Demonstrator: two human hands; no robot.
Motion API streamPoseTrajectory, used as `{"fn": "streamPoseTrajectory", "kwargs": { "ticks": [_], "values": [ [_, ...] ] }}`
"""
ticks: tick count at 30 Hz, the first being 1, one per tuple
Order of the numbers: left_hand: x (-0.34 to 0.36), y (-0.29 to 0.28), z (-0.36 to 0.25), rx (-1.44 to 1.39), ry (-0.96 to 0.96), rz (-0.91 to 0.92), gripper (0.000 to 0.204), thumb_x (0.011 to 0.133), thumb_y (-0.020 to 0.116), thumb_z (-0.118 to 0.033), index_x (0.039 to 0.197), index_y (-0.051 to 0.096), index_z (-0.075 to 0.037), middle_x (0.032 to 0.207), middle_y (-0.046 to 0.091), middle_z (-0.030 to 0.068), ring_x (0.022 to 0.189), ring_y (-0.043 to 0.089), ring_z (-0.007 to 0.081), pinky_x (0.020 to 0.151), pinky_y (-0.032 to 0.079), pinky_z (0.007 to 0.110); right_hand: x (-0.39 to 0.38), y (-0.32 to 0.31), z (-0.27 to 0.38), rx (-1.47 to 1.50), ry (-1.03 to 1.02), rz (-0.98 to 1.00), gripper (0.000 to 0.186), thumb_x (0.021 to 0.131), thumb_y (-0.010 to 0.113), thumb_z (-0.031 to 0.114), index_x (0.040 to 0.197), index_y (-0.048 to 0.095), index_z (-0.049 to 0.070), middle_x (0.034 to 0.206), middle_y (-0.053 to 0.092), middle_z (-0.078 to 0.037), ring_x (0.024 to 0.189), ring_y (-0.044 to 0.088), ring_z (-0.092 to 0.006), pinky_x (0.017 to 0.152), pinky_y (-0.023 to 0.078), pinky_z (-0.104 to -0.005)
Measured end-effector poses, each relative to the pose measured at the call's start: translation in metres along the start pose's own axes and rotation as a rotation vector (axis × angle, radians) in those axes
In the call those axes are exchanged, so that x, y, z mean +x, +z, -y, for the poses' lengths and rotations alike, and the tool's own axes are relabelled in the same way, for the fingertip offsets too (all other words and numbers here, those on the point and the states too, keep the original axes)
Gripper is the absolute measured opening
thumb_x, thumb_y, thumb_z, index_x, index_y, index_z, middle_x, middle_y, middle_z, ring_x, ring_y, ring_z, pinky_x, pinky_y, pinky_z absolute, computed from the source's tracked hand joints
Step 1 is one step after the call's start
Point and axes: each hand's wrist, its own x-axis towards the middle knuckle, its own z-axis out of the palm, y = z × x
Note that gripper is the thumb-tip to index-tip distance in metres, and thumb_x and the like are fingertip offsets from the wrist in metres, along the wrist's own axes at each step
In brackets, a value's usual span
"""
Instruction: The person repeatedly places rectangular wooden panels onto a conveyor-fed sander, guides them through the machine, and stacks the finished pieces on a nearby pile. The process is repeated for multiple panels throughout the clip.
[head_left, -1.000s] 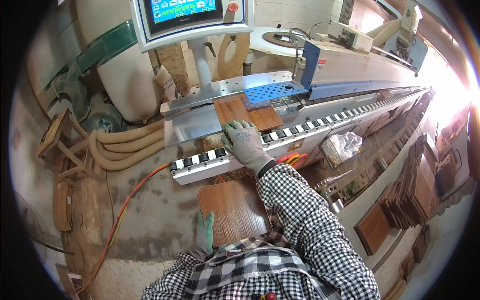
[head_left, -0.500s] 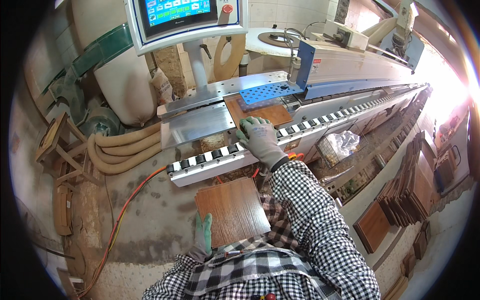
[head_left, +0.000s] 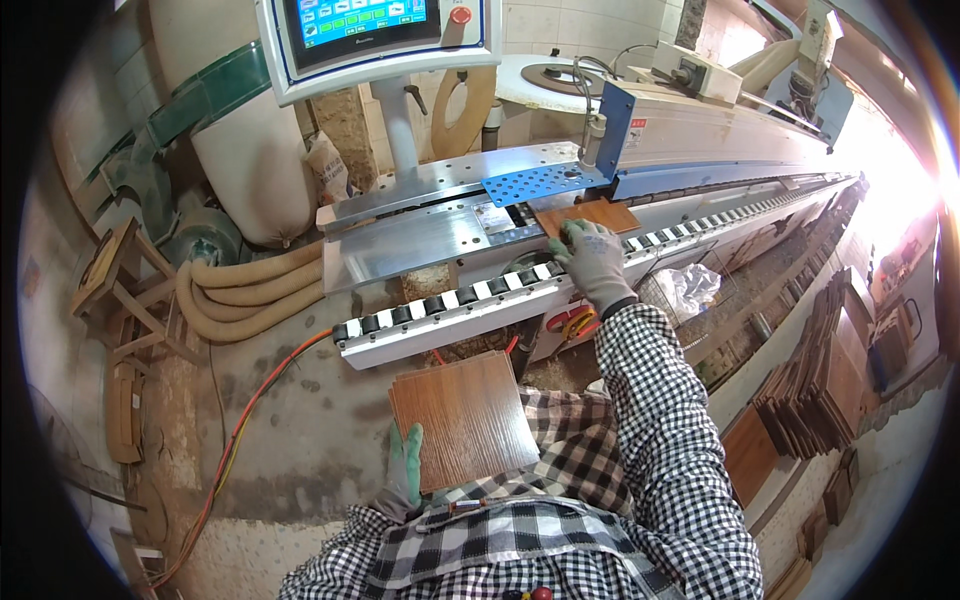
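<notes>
My left hand [head_left: 405,465], in a green and grey glove, grips the left side of a small stack of brown wood-grain boards [head_left: 465,415] held at my waist. My right hand [head_left: 590,258], gloved alike, has its fingers curled on the near left edge of another brown board [head_left: 597,213]. That board lies in the edge-processing machine beside the blue perforated plate [head_left: 522,189], right of the steel bed plate [head_left: 400,245]. A long white rail with black rollers [head_left: 440,325] runs in front of it.
A screen panel [head_left: 355,35] stands above the machine. Hoses [head_left: 230,310], a wooden stool [head_left: 115,290] and a white sack [head_left: 250,170] are at left. Leaning board stacks [head_left: 815,385] stand at right. A wire basket with plastic [head_left: 688,290] sits below the rail. A red cable [head_left: 265,385] lies on the floor.
My right hand has moved right along the machine with the board, which has slid past the blue plate and uncovered part of the bed. My left hand and its stack stay at my waist.
</notes>
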Motion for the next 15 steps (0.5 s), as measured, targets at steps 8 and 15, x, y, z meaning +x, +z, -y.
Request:
{"fn": "streamPoseTrajectory", "kwargs": {
  "ticks": [8, 15],
  "values": [
    [-0.01, 0.021, -0.024, 0.025, 0.022, 0.024, 0.063, 0.106, 0.055, -0.041, 0.155, 0.029, -0.012, 0.138, 0.051, 0.0105, 0.117, 0.063, 0.0222, 0.088, 0.062, 0.039, -0.004, 0.008, -0.056, -0.14, 0.195, -0.167, 0.047, 0.1, 0.058, 0.048, 0.127, 0.063, 0.01, 0.122, 0.066, -0.012, 0.113, 0.063, -0.0289, 0.095, 0.048, -0.0436],
    [-0.011, 0.011, -0.021, -0.187, -0.161, 0.028, 0.06, 0.107, 0.049, -0.046, 0.153, 0.035, -0.011, 0.138, 0.056, 0.0094, 0.117, 0.061, 0.0212, 0.094, 0.058, 0.037, -0.161, 0.018, 0.018, 0.84, 0.014, -0.004, 0.03, 0.095, 0.072, 0.024, 0.115, 0.07, 0.002, 0.104, 0.072, -0.015, 0.088, 0.07, -0.0184, 0.08, 0.058, -0.034]
  ]
}}
